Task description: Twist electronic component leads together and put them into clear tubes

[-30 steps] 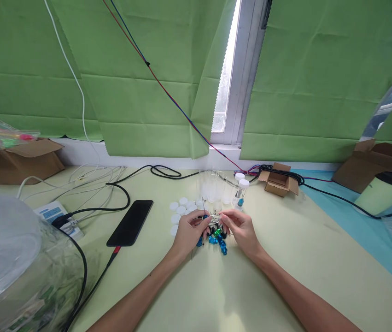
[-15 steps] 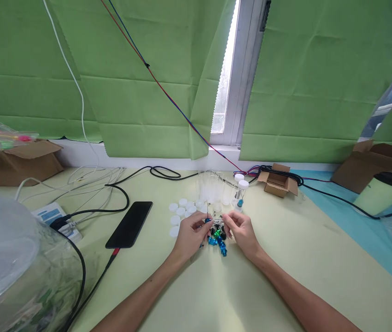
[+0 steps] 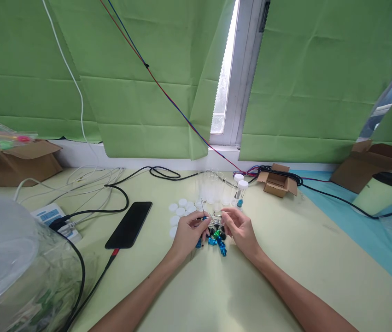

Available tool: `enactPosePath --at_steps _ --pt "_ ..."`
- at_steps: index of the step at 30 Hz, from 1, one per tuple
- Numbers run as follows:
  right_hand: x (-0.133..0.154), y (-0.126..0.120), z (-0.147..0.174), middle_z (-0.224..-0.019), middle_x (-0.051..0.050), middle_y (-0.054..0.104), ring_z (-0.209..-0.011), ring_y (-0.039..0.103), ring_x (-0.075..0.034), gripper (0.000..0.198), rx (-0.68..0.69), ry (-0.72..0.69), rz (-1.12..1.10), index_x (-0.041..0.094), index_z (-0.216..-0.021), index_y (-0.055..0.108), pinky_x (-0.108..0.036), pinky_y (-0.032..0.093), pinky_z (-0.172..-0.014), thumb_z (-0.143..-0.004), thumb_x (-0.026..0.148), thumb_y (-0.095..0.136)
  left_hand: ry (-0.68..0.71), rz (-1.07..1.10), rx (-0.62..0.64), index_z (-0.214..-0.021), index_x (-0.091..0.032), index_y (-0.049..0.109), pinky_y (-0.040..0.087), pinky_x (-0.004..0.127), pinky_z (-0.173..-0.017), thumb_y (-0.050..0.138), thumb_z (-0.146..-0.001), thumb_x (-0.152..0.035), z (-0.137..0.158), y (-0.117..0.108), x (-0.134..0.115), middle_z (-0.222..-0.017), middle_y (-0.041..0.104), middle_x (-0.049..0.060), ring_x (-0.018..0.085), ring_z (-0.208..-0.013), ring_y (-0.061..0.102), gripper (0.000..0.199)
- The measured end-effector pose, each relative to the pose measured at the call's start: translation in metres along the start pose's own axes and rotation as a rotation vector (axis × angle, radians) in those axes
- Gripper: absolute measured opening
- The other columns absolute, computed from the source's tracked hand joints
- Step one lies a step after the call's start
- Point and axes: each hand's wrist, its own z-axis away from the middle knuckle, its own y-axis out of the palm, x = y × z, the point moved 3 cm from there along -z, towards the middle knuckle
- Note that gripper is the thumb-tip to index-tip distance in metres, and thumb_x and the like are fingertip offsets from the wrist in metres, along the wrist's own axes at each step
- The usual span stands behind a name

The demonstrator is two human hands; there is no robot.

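My left hand [image 3: 189, 234] is closed in a pinch on a small dark blue piece [image 3: 204, 217] with a thin metal stem sticking up. My right hand [image 3: 239, 226], also pinched, holds the end of a thin metal rod [image 3: 216, 216] that reaches across toward the left fingertips. Under and between the hands lies a small pile of shiny blue pieces [image 3: 222, 248], a green piece [image 3: 217, 234] and black ones, with more thin metal stems. Fingers partly hide the pile. Round white caps [image 3: 174, 220] lie beyond my left hand, and clear tubes [image 3: 210, 186] stand behind the pile.
White-capped vials [image 3: 242, 185] stand behind my right hand, one holding a blue piece. A small cardboard box [image 3: 276, 183] and black cable sit further right. At left are a black phone [image 3: 129, 225], a white power strip [image 3: 57, 220] and a large plastic-wrapped container [image 3: 5, 258].
My left hand has shifted slightly left with the blue piece, and its stem now tilts left. The metal rod between the hands shows more clearly. My right hand stays nearly in place.
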Motion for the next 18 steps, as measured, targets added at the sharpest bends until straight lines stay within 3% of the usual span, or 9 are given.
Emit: enactPosePath --at_steps 4,18 --pt "-0.0002 0.0003 0.0026 -0.08 -0.003 0.063 -0.056 0.051 -0.011 0.031 0.013 -0.048 0.066 0.019 -0.11 0.065 -0.023 0.044 -0.047 -0.088 0.042 0.063 -0.032 0.052 0.003 -0.089 -0.014 0.066 0.042 0.023 -0.041 0.07 -0.079 -0.044 -0.0008 -0.001 0.0034 -0.054 0.059 -0.001 0.01 -0.041 0.048 0.031" --pt "-0.0062 -0.0019 0.0009 -0.067 0.0 0.059 -0.052 0.049 -0.01 0.02 -0.001 -0.048 0.035 0.018 -0.082 0.066 -0.024 0.041 -0.047 -0.087 0.038 0.065 -0.049 0.064 0.014 -0.087 -0.015 0.067 0.04 0.021 -0.041 0.072 -0.078 -0.045 0.0019 0.0011 -0.0029 -0.053 0.058 -0.001 0.009 -0.042 0.047 0.032"
